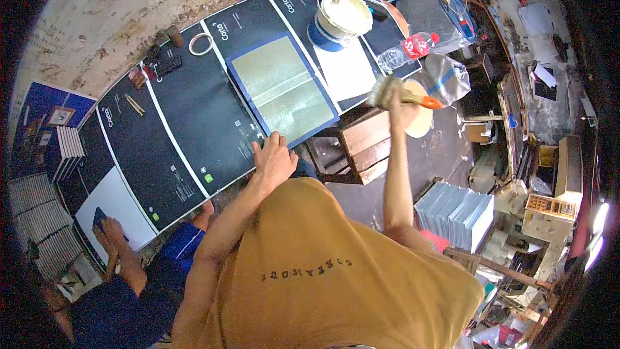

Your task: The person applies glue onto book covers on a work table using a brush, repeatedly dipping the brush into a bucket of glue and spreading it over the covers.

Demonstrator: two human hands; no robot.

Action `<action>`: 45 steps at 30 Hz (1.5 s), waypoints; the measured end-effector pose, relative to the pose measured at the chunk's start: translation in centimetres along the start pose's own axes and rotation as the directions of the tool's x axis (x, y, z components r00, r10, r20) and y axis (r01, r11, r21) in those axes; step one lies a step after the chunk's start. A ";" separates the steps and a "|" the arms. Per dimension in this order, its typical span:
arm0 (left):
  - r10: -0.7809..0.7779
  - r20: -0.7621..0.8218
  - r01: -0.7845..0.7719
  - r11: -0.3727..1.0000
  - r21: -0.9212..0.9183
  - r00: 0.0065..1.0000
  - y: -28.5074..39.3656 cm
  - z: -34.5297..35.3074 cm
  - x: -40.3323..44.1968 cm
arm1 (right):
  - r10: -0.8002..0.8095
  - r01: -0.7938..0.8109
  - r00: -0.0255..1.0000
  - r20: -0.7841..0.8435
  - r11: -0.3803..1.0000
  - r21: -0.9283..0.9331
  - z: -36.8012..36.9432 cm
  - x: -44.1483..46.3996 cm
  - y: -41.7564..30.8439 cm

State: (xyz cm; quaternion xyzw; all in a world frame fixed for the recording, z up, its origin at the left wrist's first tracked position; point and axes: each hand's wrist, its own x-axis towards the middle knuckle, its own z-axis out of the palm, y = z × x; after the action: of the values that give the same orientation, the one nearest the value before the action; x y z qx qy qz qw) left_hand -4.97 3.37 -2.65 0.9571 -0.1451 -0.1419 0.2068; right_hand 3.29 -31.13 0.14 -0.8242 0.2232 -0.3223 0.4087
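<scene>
My right hand (402,115) is wrapped round a paste brush (423,100) with an orange-tipped handle, held off the table's front edge. Its pale bristles point left and look slightly blurred. Fingers apart, my left hand (276,160) lies at the near edge of an opened-out book cover (271,77). That cover has a blue border and two greyish boards that look wet, with a pale strip between them. Beyond it stands a bucket (345,18) of cream-coloured paste with a stick in it. A white sheet (345,74) lies under the bucket's near side.
A plastic bottle (407,52) lies near a large drum (439,16) at right. A tape roll (201,44) sits at the back. At left, a co-worker's hands (111,239) work on a white sheet. A paper stack (455,213) stands low at right, past a wooden stool (368,145).
</scene>
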 end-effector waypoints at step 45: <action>-0.682 -0.013 0.676 0.728 -0.116 0.732 13.0 1.8 8.1 | -0.503 0.590 -0.585 0.637 0.276 0.759 39.9 -0.3 -23.3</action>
State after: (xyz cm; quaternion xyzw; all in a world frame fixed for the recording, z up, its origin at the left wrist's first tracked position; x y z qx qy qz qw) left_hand -0.97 -11.34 -0.24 0.9355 0.2278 -0.1886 0.1935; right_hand 34.00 3.35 0.82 -0.7339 -0.6515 0.1565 0.1114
